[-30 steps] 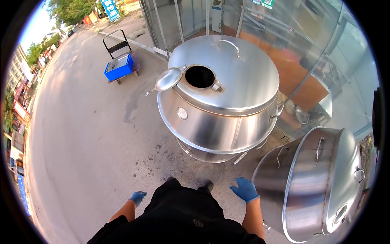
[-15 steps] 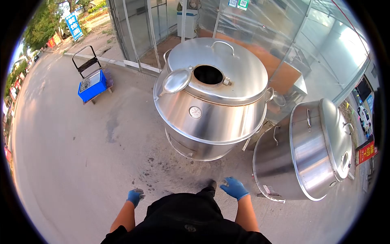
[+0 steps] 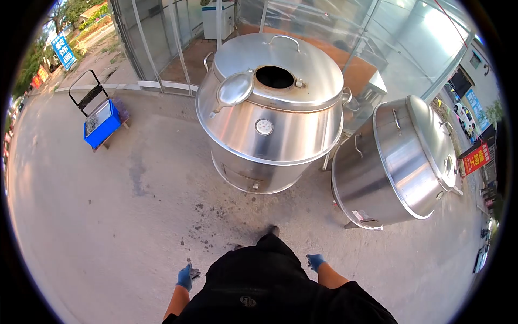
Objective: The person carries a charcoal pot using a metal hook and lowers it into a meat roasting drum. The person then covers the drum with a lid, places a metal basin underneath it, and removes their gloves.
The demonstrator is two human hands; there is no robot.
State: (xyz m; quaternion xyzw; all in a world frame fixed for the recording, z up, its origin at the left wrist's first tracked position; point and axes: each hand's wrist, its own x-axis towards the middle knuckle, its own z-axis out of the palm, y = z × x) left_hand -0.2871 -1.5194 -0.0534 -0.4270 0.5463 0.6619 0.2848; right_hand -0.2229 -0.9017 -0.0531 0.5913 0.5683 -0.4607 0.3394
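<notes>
My left hand [image 3: 186,276], in a blue glove with a grey palm, hangs over the pavement at the lower left of my body. Its fingers are apart and hold nothing. On the other side, my right hand [image 3: 315,262] wears a blue glove too; it looks loosely open, with nothing in it, and is slightly blurred. Ahead stands a large stainless steel drum oven [image 3: 237,132], out of reach of both hands. Its domed lid [image 3: 318,65] is on, with the small round cover [image 3: 235,89] swung aside from a dark opening [image 3: 274,77]. A dial thermometer [image 3: 264,127] sits on the front.
A second steel drum oven [image 3: 359,178] stands to the right. At the left, a hand cart [image 3: 86,92] carries a blue crate [image 3: 106,127]. Behind are clear plastic sheeting [image 3: 307,19] and a glass-framed enclosure [image 3: 151,38]. Dark debris [image 3: 202,224] dots the pavement.
The ovens and cart have shifted up and left in my view. My right hand has dropped lower and its fingers are less spread. The left hand also sits lower, nearer my body.
</notes>
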